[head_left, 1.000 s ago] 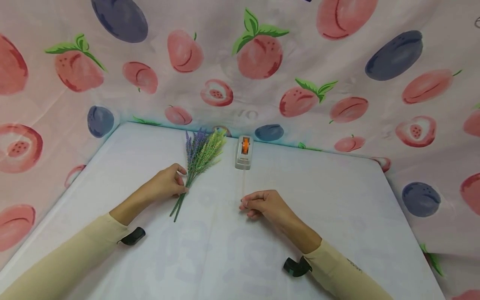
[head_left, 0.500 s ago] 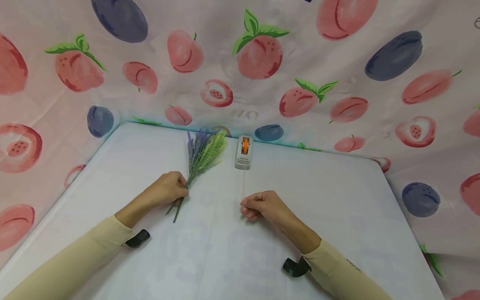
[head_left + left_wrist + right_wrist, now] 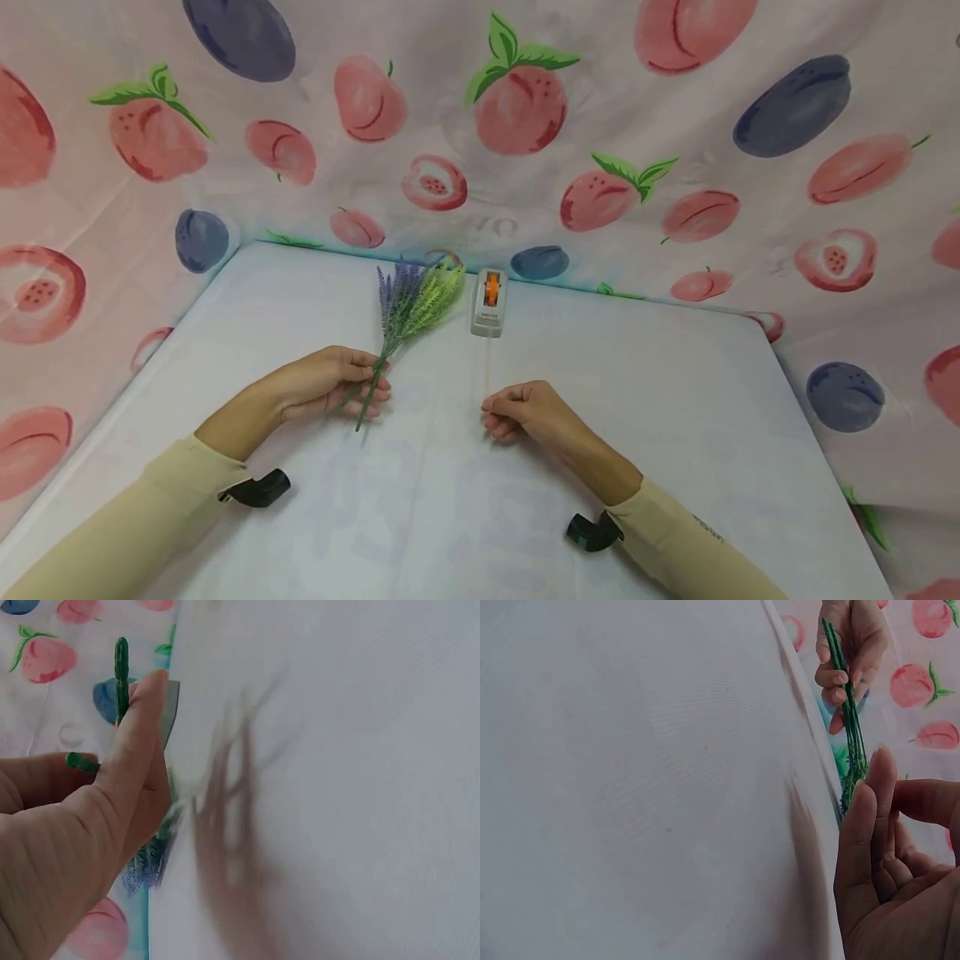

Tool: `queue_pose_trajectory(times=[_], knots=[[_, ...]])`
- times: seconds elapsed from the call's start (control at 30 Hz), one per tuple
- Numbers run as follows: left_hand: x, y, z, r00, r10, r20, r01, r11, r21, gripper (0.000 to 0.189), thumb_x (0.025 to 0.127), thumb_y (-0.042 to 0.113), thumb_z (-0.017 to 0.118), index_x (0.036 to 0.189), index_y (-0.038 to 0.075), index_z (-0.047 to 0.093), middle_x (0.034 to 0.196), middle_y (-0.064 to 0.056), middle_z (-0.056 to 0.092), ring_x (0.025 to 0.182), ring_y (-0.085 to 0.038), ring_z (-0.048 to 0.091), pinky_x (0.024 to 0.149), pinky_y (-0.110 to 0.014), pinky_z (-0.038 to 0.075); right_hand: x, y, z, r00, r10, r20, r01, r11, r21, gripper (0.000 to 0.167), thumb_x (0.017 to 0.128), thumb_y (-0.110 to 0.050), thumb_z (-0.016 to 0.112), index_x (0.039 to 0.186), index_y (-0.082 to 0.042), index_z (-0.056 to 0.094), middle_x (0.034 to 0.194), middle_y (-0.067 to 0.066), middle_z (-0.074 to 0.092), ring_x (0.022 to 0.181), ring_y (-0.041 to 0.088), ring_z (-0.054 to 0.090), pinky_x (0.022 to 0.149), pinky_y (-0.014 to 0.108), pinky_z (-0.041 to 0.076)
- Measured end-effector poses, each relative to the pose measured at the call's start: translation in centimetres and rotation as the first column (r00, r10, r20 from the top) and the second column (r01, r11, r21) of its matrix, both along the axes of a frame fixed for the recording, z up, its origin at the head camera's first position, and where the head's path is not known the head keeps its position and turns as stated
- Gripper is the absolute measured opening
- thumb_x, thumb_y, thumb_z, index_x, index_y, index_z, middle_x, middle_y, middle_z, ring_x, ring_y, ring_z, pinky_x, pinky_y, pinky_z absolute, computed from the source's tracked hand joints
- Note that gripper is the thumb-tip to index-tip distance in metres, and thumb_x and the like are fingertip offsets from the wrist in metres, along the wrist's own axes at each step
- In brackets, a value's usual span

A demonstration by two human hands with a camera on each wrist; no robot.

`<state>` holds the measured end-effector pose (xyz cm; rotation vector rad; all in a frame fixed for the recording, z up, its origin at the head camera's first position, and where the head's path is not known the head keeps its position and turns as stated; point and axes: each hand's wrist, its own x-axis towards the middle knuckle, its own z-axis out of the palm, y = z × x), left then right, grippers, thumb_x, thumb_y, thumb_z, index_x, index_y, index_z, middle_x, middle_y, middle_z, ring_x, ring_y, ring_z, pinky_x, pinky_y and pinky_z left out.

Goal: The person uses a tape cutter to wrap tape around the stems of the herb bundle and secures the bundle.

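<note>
A bunch of artificial lavender (image 3: 420, 304), purple and yellow-green, leans up and to the right from my left hand (image 3: 318, 383). Thumb and fingers pinch its green stems (image 3: 849, 709), whose cut ends stick out past the hand. At the back middle stands a grey tape dispenser (image 3: 487, 321) with an orange wheel (image 3: 491, 289). From its front a clear strip of tape (image 3: 489, 362) runs toward me, and the fingertips of my right hand (image 3: 536, 412) pinch the free end. In the left wrist view, purple flower heads (image 3: 146, 866) show partly behind the hand.
A white table (image 3: 637, 400) lies under both hands. Fruit-printed cloth (image 3: 465, 100) hangs behind it and at both sides. Each sleeve cuff carries a black wrist camera, the left one (image 3: 258, 489) and the right one (image 3: 592, 533).
My left hand has turned so its fingers now show behind the stems, and the lavender has shifted slightly right toward the dispenser. My right hand and the tape have stayed in place.
</note>
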<state>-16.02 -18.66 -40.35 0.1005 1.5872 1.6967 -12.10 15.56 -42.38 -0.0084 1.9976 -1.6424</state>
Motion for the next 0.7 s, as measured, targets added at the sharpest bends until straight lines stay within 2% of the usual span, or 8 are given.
queue_pose_trajectory(times=[0.1,0.2,0.33,0.5,0.7], knots=[[0.1,-0.2,0.0,0.998,-0.062,0.004,0.061,0.997,0.049,0.053,0.108,0.001,0.038,0.155,-0.013,0.019,0.125,-0.022,0.059,0.109,-0.024,0.067,0.091,-0.043,0.057,0.0,0.0,0.0,1.0,0.008,0.0,-0.008,1.0,0.017,0.027,0.099,-0.015,0.065,0.11,0.009,0.072,0.081,0.007,0.074,0.066,0.011,0.069,0.067,0.027,0.059],[0.4,-0.3,-0.4,0.994,-0.111,-0.005,0.111,0.99,0.087,0.056,0.106,0.0,0.044,0.155,-0.011,0.019,0.121,-0.016,0.062,0.103,-0.022,0.07,0.085,-0.042,0.059,0.1,-0.1,-0.1,1.0,0.025,0.002,-0.025,1.0,0.019,0.028,0.1,-0.015,0.064,0.111,0.009,0.071,0.08,0.006,0.073,0.067,0.012,0.069,0.067,0.027,0.059],[0.7,-0.2,-0.7,0.992,-0.125,-0.005,0.124,0.986,0.112,0.059,0.103,0.001,0.053,0.153,-0.01,0.024,0.114,-0.011,0.064,0.095,-0.019,0.071,0.084,-0.046,0.059,0.0,0.0,-0.1,0.998,0.055,-0.003,-0.055,0.998,0.003,0.029,0.101,-0.016,0.063,0.111,0.011,0.07,0.078,0.005,0.072,0.067,0.011,0.068,0.066,0.026,0.058],[1.0,0.4,-0.5,0.987,-0.148,-0.058,0.152,0.986,0.064,0.057,0.101,0.001,0.058,0.151,-0.007,0.031,0.11,-0.013,0.064,0.092,-0.022,0.07,0.081,-0.046,0.06,-0.1,-0.1,0.0,0.997,0.081,0.0,-0.081,0.997,-0.016,0.032,0.101,-0.018,0.063,0.107,0.012,0.07,0.076,0.003,0.07,0.065,0.01,0.067,0.065,0.026,0.058],[0.7,1.7,0.6,0.968,-0.185,-0.169,0.185,0.983,-0.014,0.055,0.099,0.001,0.059,0.151,0.0,0.041,0.113,-0.018,0.061,0.096,-0.029,0.069,0.084,-0.049,0.058,0.0,-0.2,0.1,0.997,0.077,0.008,-0.077,0.997,-0.012,0.034,0.101,-0.022,0.063,0.104,0.012,0.07,0.075,0.002,0.07,0.065,0.01,0.068,0.064,0.026,0.058]])
